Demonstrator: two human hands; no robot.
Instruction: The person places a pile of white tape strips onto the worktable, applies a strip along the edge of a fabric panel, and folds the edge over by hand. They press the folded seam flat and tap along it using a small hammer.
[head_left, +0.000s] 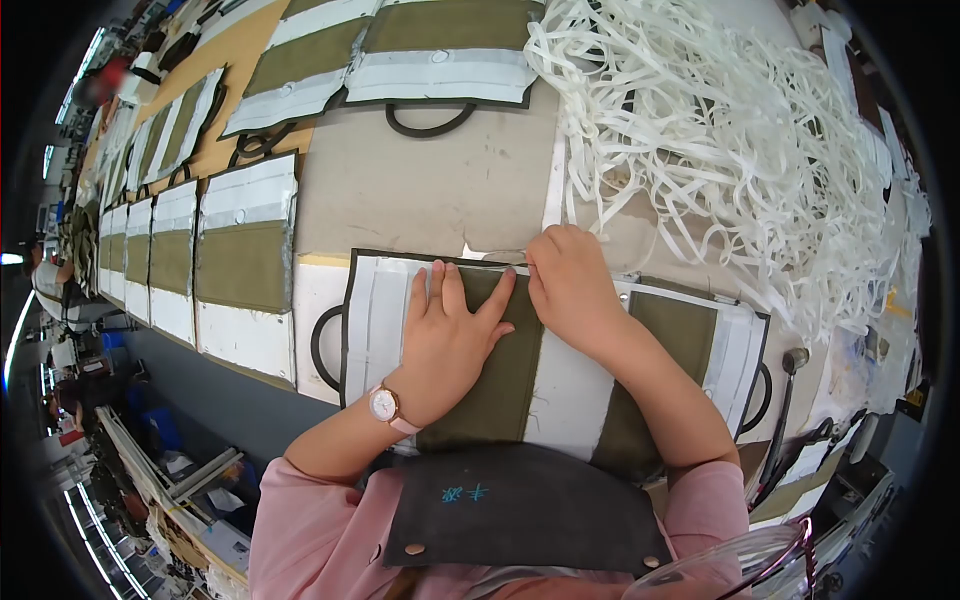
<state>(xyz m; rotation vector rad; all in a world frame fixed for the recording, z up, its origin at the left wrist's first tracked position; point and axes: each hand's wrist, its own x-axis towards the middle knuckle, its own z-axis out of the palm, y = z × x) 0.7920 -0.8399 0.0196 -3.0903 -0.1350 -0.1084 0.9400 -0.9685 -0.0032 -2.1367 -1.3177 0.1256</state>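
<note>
A wide panel of olive fabric with white strips (pixel 570 390) lies flat in front of me, dark edging along its far side and a dark loop handle at each end. My left hand (pixel 450 330), a watch on its wrist, rests palm down on the panel with its fingers spread near the far edge. Right beside it, my right hand (pixel 565 280) has its fingers curled together in a pinch at that edge. What lies between those fingertips is too small to make out.
A big heap of white strips (pixel 710 150) covers the table at the far right. Similar olive and white panels (pixel 240 250) lie at the left and far side. A hammer-like tool (pixel 793 365) and scissors (pixel 815 435) are at the right. A person (pixel 50 285) is at the far left.
</note>
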